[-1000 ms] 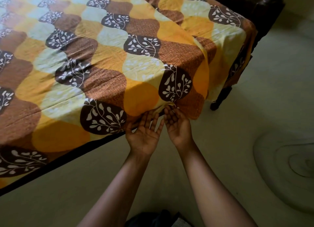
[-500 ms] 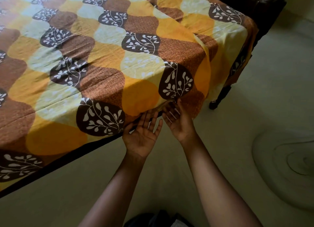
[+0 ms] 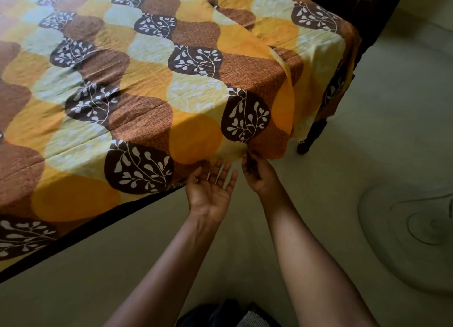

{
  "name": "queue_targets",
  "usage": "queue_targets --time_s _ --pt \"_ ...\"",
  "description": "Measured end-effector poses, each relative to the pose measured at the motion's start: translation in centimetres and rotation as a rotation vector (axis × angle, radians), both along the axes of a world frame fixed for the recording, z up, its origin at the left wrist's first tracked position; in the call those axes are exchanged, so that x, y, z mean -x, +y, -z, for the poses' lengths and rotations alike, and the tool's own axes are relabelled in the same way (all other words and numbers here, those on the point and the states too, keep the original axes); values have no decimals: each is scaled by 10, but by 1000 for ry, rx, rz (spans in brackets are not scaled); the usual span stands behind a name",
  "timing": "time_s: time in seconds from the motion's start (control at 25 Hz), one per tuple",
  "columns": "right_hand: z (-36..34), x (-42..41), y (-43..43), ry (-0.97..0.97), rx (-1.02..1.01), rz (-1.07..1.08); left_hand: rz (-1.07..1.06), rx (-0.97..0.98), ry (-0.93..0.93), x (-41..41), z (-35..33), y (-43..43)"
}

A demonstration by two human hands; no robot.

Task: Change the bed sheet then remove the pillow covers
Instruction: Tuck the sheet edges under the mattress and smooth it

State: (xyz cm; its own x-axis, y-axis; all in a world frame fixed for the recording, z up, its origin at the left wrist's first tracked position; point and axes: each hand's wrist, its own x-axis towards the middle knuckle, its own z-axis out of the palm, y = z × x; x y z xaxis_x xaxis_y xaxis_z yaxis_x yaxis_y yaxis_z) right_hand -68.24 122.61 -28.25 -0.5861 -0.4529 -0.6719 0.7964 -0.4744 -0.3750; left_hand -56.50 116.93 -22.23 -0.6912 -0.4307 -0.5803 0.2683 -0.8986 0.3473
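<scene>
Pale floor [image 3: 331, 216] across the lower frame; dark bed leg [image 3: 310, 138] at centre right. Spread over the bed through upper left and centre: bed sheet [image 3: 147, 93], brown, orange and cream with leaf motifs, corner hanging at centre right. Left grip [image 3: 210, 189] below its lower edge, palm up, released, straight fingertips touching the hem. Just beside it, right grip [image 3: 257, 173], fingers curled, pinching the hem near the hanging corner.

Sheet [image 3: 147, 81] lies on the bed [image 3: 372, 10]; at its near corner, left grip [image 3: 210, 189] sits at 9 o'clock of right grip [image 3: 259, 174], leg [image 3: 311, 135] at 3 o'clock
</scene>
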Motion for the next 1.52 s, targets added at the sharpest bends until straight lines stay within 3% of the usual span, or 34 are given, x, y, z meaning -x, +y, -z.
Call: queue_targets --time_s 0.2,0.32,0.56,0.68,0.84,1.0,1.12,1.32,1.52 --pt "-12 -16 8 120 264 -39 -49 -79 193 6 8 -10" --pt "-18 -14 7 154 324 -27 -59 -143 286 0 14 -9" --pt "-30 -1 -11 161 418 -14 -30 -132 312 -3 13 -14" --pt "-33 2 -14 153 330 25 -3 -80 246 -1 17 -13" --pt "-22 -18 -2 94 196 77 39 35 5 3 19 -12" --pt "-1 -60 -19 91 -33 -178 -9 110 -296 -22 25 -12" --pt "7 -78 -38 111 -49 -270 -116 106 -403 -49 35 -25" --pt "-1 -85 -65 143 -55 -276 -115 177 -448 -67 42 -45" --pt "2 -95 -58 77 63 -242 -59 258 -298 -62 38 -47"
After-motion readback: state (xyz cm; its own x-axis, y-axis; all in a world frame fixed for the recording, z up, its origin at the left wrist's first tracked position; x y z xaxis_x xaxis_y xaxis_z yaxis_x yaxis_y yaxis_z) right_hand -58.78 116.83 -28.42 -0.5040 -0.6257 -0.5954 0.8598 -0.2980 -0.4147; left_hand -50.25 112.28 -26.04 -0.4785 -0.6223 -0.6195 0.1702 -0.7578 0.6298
